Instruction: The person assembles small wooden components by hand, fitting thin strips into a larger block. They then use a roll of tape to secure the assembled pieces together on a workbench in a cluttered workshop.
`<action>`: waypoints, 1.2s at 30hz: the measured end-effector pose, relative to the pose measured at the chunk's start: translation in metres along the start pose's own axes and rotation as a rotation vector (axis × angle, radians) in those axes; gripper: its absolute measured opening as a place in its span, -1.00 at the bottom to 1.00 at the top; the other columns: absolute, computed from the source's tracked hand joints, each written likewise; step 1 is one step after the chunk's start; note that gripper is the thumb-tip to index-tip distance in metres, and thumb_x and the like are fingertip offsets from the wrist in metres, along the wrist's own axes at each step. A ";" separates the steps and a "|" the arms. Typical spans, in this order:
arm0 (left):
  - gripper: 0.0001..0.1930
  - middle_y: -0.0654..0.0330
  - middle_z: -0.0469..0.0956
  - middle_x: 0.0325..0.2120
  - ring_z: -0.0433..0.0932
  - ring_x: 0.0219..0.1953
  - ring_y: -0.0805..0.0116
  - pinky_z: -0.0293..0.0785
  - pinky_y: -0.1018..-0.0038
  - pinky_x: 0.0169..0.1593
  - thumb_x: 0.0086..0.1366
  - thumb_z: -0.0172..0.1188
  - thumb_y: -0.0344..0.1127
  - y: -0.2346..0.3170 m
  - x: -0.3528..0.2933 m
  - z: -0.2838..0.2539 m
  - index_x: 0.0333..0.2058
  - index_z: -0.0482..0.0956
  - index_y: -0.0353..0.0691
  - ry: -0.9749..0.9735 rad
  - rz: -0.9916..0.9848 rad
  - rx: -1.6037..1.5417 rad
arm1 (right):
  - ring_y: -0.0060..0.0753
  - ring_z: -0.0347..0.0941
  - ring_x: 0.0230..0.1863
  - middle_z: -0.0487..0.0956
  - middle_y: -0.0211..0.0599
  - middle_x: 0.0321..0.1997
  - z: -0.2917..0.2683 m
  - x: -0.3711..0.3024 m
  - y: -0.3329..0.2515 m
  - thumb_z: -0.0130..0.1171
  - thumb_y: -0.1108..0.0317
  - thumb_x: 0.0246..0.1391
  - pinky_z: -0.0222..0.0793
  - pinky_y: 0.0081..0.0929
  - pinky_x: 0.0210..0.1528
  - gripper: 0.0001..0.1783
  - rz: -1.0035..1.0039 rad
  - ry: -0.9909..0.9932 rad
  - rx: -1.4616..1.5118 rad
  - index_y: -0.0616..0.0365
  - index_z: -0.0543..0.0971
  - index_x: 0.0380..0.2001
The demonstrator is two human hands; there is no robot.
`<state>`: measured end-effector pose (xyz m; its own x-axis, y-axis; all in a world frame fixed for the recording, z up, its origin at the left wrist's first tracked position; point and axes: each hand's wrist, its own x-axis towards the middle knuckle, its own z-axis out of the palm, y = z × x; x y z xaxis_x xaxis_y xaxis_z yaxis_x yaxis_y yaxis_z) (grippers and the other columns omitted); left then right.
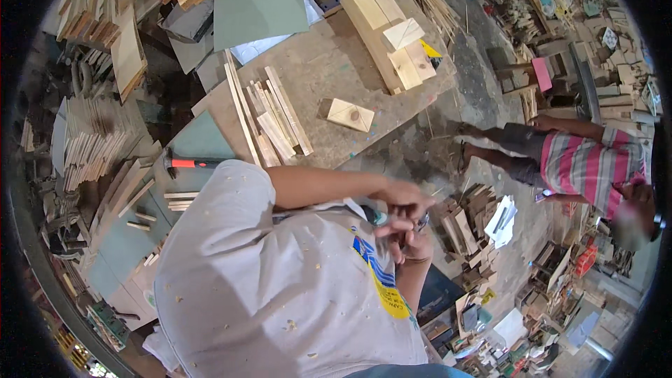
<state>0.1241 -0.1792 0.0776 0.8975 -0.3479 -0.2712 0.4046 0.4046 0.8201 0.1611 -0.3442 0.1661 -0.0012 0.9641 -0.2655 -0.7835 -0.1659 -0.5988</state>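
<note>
My left hand (404,199) and my right hand (409,243) are close together in front of my white, wood-flecked shirt (266,287). Both have bent, closed fingers. Between them is a small, dark, shiny thing (423,221), too small to name. Which hand grips it, I cannot tell. Beyond my left forearm lies a short wood block (350,115) on the workbench (329,63). To its left are several thin wood strips (277,112). A hammer with a red grip (194,163) lies beside my left sleeve.
Long planks (374,35) with short blocks on top lie along the bench's far right part. A green-grey panel (260,10) lies at the back. Stacked boards (105,133) crowd the left. At right a person in a striped shirt (581,164) stands near scrap wood (465,227).
</note>
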 end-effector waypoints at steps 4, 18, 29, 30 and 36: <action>-0.71 0.00 0.60 -0.50 0.57 -0.50 0.06 0.47 0.15 -0.35 0.21 0.20 -0.05 -0.008 -0.046 -0.057 -0.47 0.61 -0.17 0.486 0.184 0.816 | -0.58 0.32 -0.77 0.64 0.18 -0.01 -0.022 -0.013 0.005 0.17 0.11 0.28 0.17 -0.67 -0.76 -0.46 0.095 0.333 -0.210 0.38 0.53 0.10; -0.36 0.14 0.36 0.17 0.35 0.23 0.06 0.31 0.04 0.25 0.13 0.37 -0.33 -0.003 -0.150 -0.141 0.20 0.36 -0.06 1.172 -0.154 1.283 | -0.62 0.39 -0.49 0.70 -0.27 -0.04 -0.138 -0.014 0.143 0.04 0.11 0.35 0.31 -0.59 -0.48 -0.54 0.419 0.775 -0.623 0.19 0.56 0.14; -0.31 0.12 0.36 0.23 0.37 0.25 0.02 0.32 0.03 0.25 0.15 0.36 -0.37 0.028 -0.149 -0.204 0.26 0.31 -0.08 1.134 -0.120 1.304 | -0.57 0.36 -0.62 0.67 -0.27 -0.38 -0.206 -0.054 0.173 0.08 0.18 0.25 0.28 -0.53 -0.60 -0.71 0.409 0.982 -0.688 0.12 0.62 -0.13; -0.29 0.12 0.35 0.24 0.37 0.25 0.02 0.33 0.03 0.25 0.17 0.35 -0.37 0.018 -0.148 -0.217 0.29 0.29 -0.07 1.119 -0.125 1.331 | -0.57 0.36 -0.62 0.66 -0.26 -0.40 -0.195 -0.051 0.167 0.09 0.18 0.25 0.28 -0.52 -0.62 -0.73 0.412 1.044 -0.543 0.12 0.61 -0.17; -0.21 -0.02 0.33 0.25 0.29 0.32 -0.04 0.23 -0.02 0.33 0.16 0.37 -0.24 0.014 -0.131 -0.209 0.33 0.20 -0.14 1.320 -0.147 1.092 | -0.54 0.52 -0.55 0.67 -0.28 -0.49 -0.180 -0.048 0.168 0.12 0.19 0.20 0.39 -0.45 -0.49 -0.71 0.350 1.073 -0.723 0.19 0.64 -0.40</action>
<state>0.0485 0.0486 0.0197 0.6191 0.7777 -0.1096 0.6953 -0.4779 0.5369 0.1417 -0.4558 -0.0578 0.6130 0.2653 -0.7442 -0.3398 -0.7619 -0.5514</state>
